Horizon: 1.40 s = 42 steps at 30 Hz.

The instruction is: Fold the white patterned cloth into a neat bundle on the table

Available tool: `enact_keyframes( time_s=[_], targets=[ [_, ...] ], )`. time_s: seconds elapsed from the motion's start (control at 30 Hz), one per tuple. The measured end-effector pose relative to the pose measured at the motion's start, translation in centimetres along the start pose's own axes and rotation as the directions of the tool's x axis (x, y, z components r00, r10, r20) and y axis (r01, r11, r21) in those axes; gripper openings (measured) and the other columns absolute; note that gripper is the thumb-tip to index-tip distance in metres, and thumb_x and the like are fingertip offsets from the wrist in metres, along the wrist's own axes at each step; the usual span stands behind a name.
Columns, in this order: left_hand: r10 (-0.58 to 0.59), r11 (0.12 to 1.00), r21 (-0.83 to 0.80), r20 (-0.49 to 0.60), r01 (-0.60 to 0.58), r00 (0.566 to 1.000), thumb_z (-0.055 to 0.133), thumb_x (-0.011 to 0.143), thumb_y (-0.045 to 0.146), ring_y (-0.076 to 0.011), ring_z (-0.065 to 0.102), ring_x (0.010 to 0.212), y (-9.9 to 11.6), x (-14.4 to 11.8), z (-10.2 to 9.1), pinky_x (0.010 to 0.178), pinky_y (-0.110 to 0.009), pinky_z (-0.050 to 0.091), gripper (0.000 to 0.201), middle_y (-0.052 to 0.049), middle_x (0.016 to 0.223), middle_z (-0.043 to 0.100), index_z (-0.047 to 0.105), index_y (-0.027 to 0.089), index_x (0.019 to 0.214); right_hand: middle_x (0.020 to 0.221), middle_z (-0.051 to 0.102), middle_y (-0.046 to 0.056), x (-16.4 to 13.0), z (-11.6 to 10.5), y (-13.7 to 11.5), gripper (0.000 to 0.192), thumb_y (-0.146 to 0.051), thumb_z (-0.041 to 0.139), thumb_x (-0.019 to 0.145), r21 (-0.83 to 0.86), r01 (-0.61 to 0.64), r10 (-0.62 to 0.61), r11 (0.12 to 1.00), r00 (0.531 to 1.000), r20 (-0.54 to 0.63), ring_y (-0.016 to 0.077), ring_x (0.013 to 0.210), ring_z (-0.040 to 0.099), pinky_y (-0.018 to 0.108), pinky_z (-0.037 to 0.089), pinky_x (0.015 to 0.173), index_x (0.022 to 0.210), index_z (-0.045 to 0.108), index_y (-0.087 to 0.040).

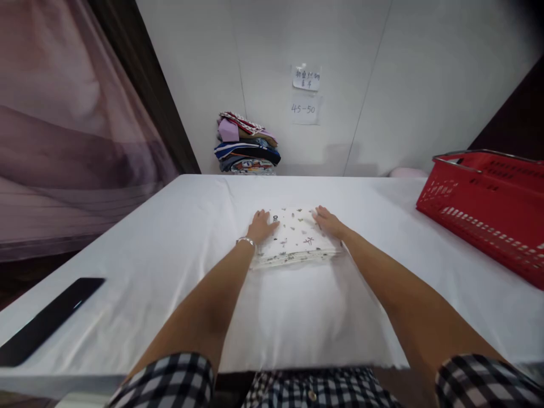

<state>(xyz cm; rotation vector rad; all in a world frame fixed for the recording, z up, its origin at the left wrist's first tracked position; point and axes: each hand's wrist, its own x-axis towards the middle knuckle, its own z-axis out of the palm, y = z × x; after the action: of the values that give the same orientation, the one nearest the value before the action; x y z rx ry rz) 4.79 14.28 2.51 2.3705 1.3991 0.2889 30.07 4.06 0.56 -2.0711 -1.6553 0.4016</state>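
A white cloth [297, 235] printed with small figures lies folded in several layers near the middle of the table. My left hand [261, 226] rests on its left edge, thumb apart from the fingers and lying on top. On the far right corner, my right hand [329, 221] lies with its fingers stretched out. From the folded part a plain white panel [310, 317] spreads towards me to the table's front edge. Whether this panel belongs to the same cloth I cannot tell.
A red plastic basket [488, 209] with metal handles stands at the right. A dark phone-like slab [46, 323] lies at the left front. Folded clothes [246, 144] are stacked at the back, against the wall. The white-covered table [170, 243] ends just before my body.
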Motion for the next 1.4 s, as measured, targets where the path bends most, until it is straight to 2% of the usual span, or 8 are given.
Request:
enact_keyframes(
  time_s=[0.1, 0.2, 0.37, 0.47, 0.77, 0.93, 1.13, 1.4],
  targets=[
    [-0.077, 0.993, -0.093, -0.090, 0.069, 0.993, 0.044, 0.085, 0.047, -0.0219, 0.021, 0.139, -0.9, -2.1, -0.5, 0.111, -0.030, 0.021, 0.061, -0.011, 0.151, 0.024, 0.037, 0.014, 0.137, 0.147, 0.032, 0.011, -3.1, -0.7, 1.2, 0.070, -0.059, 0.034, 0.087, 0.269, -0.167, 0.187, 0.949, 0.981, -0.050, 0.0240, 0.131, 0.037, 0.037, 0.034, 0.104, 0.143, 0.031, -0.018],
    [-0.205, 0.970, -0.158, -0.129, 0.184, 0.970, 0.043, 0.086, 0.046, -0.0241, 0.039, 0.130, -1.4, -5.0, -0.4, 0.105, -0.031, 0.031, 0.062, -0.014, 0.143, 0.039, 0.035, 0.012, 0.137, 0.135, 0.049, 0.010, -6.4, -0.9, 2.3, 0.065, -0.046, 0.052, 0.081, 0.470, -0.260, 0.317, 0.843, 0.947, -0.044, 0.0225, 0.115, 0.053, 0.034, 0.041, 0.096, 0.138, 0.039, -0.018],
    [-0.320, 0.936, -0.188, -0.110, 0.296, 0.941, 0.044, 0.083, 0.051, -0.0284, 0.055, 0.112, -1.0, -8.0, -0.2, 0.091, -0.036, 0.043, 0.065, -0.016, 0.124, 0.058, 0.038, 0.012, 0.134, 0.109, 0.064, 0.009, -8.4, -1.3, 2.0, 0.066, -0.043, 0.055, 0.079, 0.441, -0.289, 0.348, 0.850, 0.936, -0.055, 0.0207, 0.093, 0.061, 0.032, 0.046, 0.085, 0.137, 0.041, -0.017],
    [-0.334, 0.934, -0.163, -0.088, 0.318, 0.938, 0.048, 0.081, 0.049, -0.0291, 0.056, 0.111, -0.2, -8.4, -0.2, 0.088, -0.036, 0.044, 0.064, -0.016, 0.122, 0.059, 0.038, 0.011, 0.133, 0.099, 0.065, 0.007, -8.1, -1.8, 1.6, 0.065, -0.042, 0.062, 0.073, 0.384, -0.303, 0.343, 0.872, 0.938, -0.040, 0.0201, 0.084, 0.061, 0.031, 0.047, 0.077, 0.133, 0.048, -0.019],
    [-0.346, 0.924, -0.212, -0.112, 0.318, 0.931, 0.048, 0.079, 0.054, -0.0297, 0.057, 0.108, 1.9, -10.2, 0.8, 0.085, -0.038, 0.045, 0.070, -0.014, 0.121, 0.060, 0.034, 0.016, 0.136, 0.092, 0.065, 0.007, -9.4, -2.1, 4.6, 0.051, -0.043, 0.060, 0.075, 0.629, -0.239, 0.394, 0.740, 0.912, -0.116, 0.0153, 0.070, 0.060, 0.026, 0.048, 0.062, 0.120, 0.057, -0.017],
    [-0.394, 0.897, -0.291, -0.192, 0.331, 0.899, 0.043, 0.081, 0.057, -0.0280, 0.059, 0.102, 1.5, -10.2, 1.5, 0.084, -0.038, 0.045, 0.063, -0.010, 0.115, 0.062, 0.042, 0.020, 0.132, 0.076, 0.065, 0.005, -11.3, -2.5, 5.3, 0.032, -0.044, 0.053, 0.078, 0.672, -0.209, 0.421, 0.710, 0.891, -0.168, 0.0116, 0.056, 0.055, 0.022, 0.043, 0.048, 0.089, 0.065, -0.016],
    [-0.402, 0.870, -0.409, -0.263, 0.276, 0.877, 0.046, 0.079, 0.058, -0.0226, 0.061, 0.095, 1.1, -10.5, 2.1, 0.083, -0.033, 0.047, 0.061, -0.007, 0.117, 0.060, 0.045, 0.022, 0.129, 0.045, 0.050, -0.003, -12.4, -3.6, 5.0, 0.039, -0.053, 0.054, 0.076, 0.594, -0.267, 0.356, 0.759, 0.934, -0.034, 0.0078, 0.039, 0.040, 0.021, 0.030, 0.040, 0.061, 0.057, -0.017],
    [-0.322, 0.917, -0.328, -0.278, 0.226, 0.905, 0.049, 0.079, 0.050, -0.0232, 0.058, 0.101, 0.8, -10.6, 2.3, 0.086, -0.034, 0.046, 0.053, -0.005, 0.121, 0.059, 0.050, 0.024, 0.125, 0.050, 0.053, -0.002, -12.0, -3.1, 3.8, 0.042, -0.056, 0.057, 0.073, 0.518, -0.326, 0.367, 0.791, 0.930, 0.025, 0.0075, 0.041, 0.040, 0.023, 0.032, 0.043, 0.056, 0.051, -0.019]
  ],
)
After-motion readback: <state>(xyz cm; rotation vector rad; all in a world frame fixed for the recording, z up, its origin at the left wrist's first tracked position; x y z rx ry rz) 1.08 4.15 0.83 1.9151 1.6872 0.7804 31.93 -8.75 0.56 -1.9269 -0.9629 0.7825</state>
